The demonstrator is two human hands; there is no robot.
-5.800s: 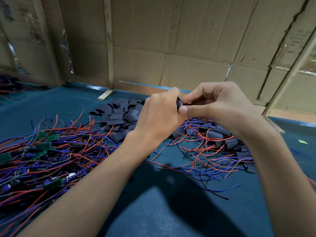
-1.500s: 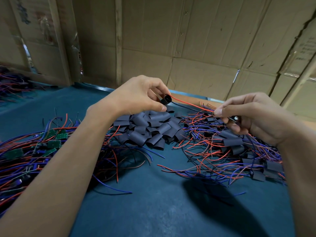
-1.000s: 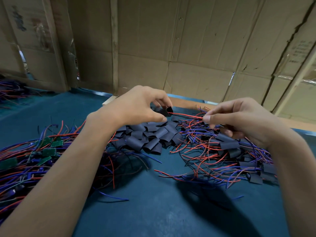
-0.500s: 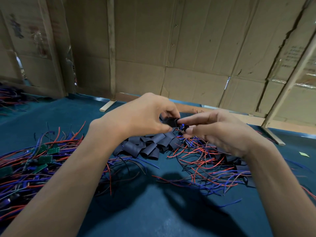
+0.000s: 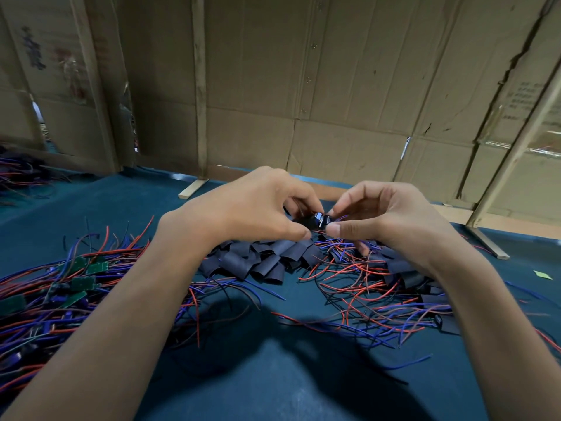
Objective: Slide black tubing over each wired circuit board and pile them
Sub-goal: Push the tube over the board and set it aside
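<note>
Black tubing pieces [image 5: 261, 262] heaped at centre; red, blue wires [image 5: 364, 287] toward four o'clock; green boards [image 5: 83, 284] at nine; teal tabletop [image 5: 273, 375]; brown cardboard [image 5: 303, 86] at twelve.

Green wired circuit boards [image 5: 82, 284] at teal table's [image 5: 273, 375] left edge, black tubing pieces [image 5: 261, 259] mid-table, sleeved red-and-blue-wired boards [image 5: 403, 281] toward right edge, brown cardboard wall [image 5: 334, 86] behind

Creased cardboard walls [image 5: 334, 86] braced by wooden battens [image 5: 198, 86] span ten to two o'clock; dark teal table covering [image 5: 273, 375], perhaps felt, fills six o'clock.
</note>
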